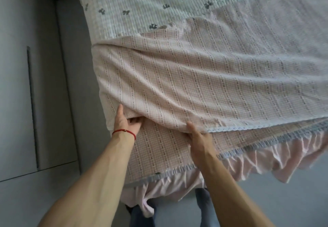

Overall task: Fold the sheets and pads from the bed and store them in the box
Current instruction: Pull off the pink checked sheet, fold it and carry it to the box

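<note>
A pink checked sheet (204, 85) with a blue trimmed hem lies doubled over on the bed, its upper layer lifted at the near edge. My left hand (125, 120) grips that lifted edge near the bed's left corner, fingers curled under the cloth. My right hand (197, 136) pinches the same edge further right, thumb on top. Beneath lies the lower layer of the sheet (159, 152). A white pad with small grey bow prints (142, 8) covers the far part of the bed. No box is in view.
A pink ruffled bed skirt (248, 166) hangs over the near side of the bed. Grey cabinet doors (32, 85) stand close along the left. My feet in grey socks (202, 202) are on the grey floor by the bed.
</note>
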`<state>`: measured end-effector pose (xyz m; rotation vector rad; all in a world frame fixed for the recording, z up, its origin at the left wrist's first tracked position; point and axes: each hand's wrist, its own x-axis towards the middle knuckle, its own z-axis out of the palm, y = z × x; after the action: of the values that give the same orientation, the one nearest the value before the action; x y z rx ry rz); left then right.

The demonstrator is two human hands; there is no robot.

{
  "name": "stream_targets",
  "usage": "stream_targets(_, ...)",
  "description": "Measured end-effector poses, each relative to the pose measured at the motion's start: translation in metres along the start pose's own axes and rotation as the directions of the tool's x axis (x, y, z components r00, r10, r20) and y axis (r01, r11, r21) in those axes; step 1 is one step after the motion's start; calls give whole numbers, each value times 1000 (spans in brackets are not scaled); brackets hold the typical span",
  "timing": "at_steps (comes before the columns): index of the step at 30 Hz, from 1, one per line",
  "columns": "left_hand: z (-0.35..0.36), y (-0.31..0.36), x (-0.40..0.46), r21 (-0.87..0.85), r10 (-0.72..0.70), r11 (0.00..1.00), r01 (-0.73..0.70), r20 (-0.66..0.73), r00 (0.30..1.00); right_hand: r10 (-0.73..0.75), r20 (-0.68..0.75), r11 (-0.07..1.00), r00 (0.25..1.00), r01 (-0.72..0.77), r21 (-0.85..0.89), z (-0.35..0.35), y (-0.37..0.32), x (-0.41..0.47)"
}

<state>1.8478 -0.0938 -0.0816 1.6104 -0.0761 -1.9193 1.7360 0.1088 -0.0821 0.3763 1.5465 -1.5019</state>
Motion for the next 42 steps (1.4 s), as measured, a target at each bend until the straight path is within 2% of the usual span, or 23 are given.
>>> stream_targets(3, -21, 15, -6, 45, 7, 999, -8, 16, 1000, 9, -34, 980, 999, -2, 199, 30, 5, -14)
stream_targets(9, -109, 53, -58, 152, 8, 988, -20, 82, 997, -95, -215, 980, 972, 130, 153, 44, 22, -58)
stream_targets(13, -161, 36, -56, 206, -92, 974, 90, -2, 996, 11, -308, 995, 951, 20, 98, 31, 54, -70)
stream_targets(17, -193, 15, -42, 209, -153, 964, 165, -70, 986, 71, -277, 996, 958, -52, 76, 11, 83, -62)
stream_targets(22, -217, 11, -47, 175, -148, 974, 145, 1, 989, 18, -278, 992, 961, 18, 129, 4, 93, -67)
stream_targets(25, -229, 5, -53, 223, -166, 959, 175, -59, 984, 64, -285, 988, 956, -20, 155, 10, 105, -74)
stream_targets(28, -226, 10, -47, 238, -200, 948, 212, -75, 977, 111, -206, 977, 972, -69, 201, 23, 117, -76)
stream_targets(30, -222, 16, -41, 225, -184, 954, 197, -75, 980, 100, -181, 984, 978, -70, 164, 33, 123, -76)
stream_targets(33, -228, 16, -36, 279, -162, 943, 183, -95, 982, 83, -240, 994, 967, -64, 88, 44, 133, -78)
stream_targets(36, -240, 13, -25, 385, -184, 887, 257, -217, 959, -3, -306, 990, 952, -41, -138, 49, 135, -87)
stream_targets(38, -242, 18, -14, 587, -48, 777, 228, -306, 951, -79, -323, 968, 943, -6, -252, 51, 133, -93)
stream_targets(39, -236, 23, -11, 740, 123, 654, 156, -307, 944, -116, -351, 953, 929, 5, -303, 54, 132, -94)
stream_targets(40, -226, 30, -10, 884, 280, 464, 57, -207, 937, -144, -399, 940, 906, -1, -340, 58, 133, -97)
stream_targets(41, -208, 35, -15, 956, 383, 283, -81, -35, 923, -153, -453, 938, 878, -15, -345, 64, 137, -98)
stream_targets(42, -187, 38, -21, 965, 426, 98, -242, 179, 887, -143, -512, 944, 847, -40, -329, 73, 140, -98)
